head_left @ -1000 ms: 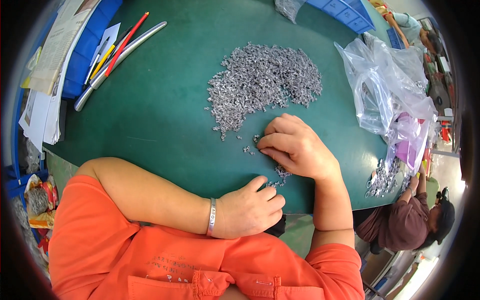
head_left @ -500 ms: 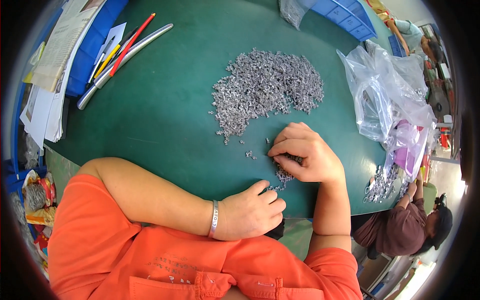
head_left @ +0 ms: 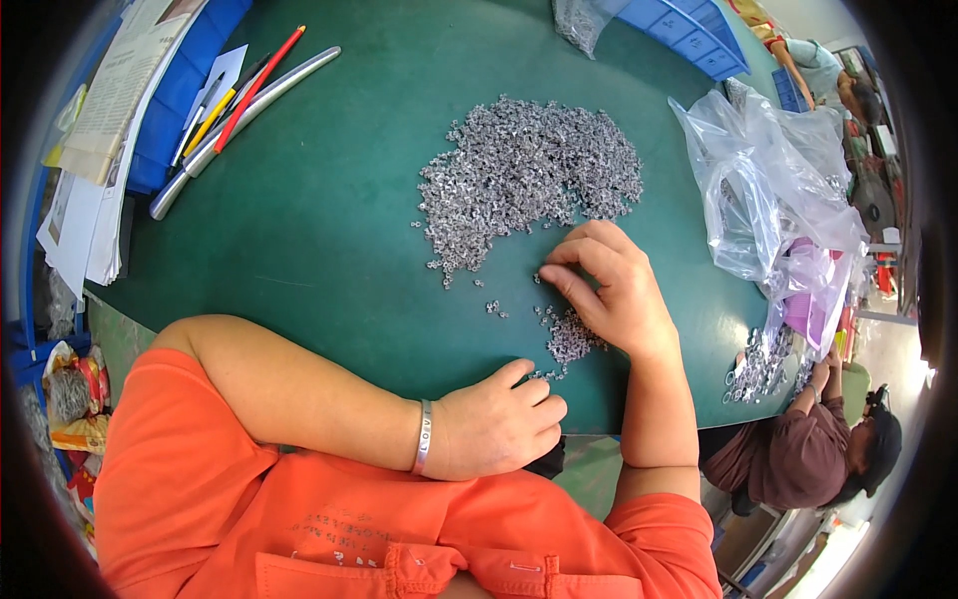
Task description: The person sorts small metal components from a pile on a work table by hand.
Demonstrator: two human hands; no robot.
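Note:
Small grey metal parts form a large heap (head_left: 529, 165) on the green table (head_left: 299, 210). My right hand (head_left: 614, 290) is over the table in front of this heap, thumb and forefinger pinched together at a single small metal part (head_left: 537, 279). Under and beside its palm lies a smaller pile of parts (head_left: 574, 337). My left hand (head_left: 499, 419), with a silver bracelet (head_left: 424, 437) on the wrist, rests at the table's near edge, closed with fingers curled. Several loose parts (head_left: 547, 375) lie by its fingers; whatever its palm holds, if anything, is hidden.
At left, a blue bin (head_left: 185, 110), papers (head_left: 85, 225), pens and a red pencil (head_left: 261, 90) lie on the table. Clear plastic bags (head_left: 743, 200) and metal rings (head_left: 755, 369) are at right. A blue tray (head_left: 689, 35) stands at the back. Another person (head_left: 783, 454) sits at right.
My right hand has moved up and away from the small pile, uncovering it, and its fingertips have come to a loose part. My left hand has stayed nearly still.

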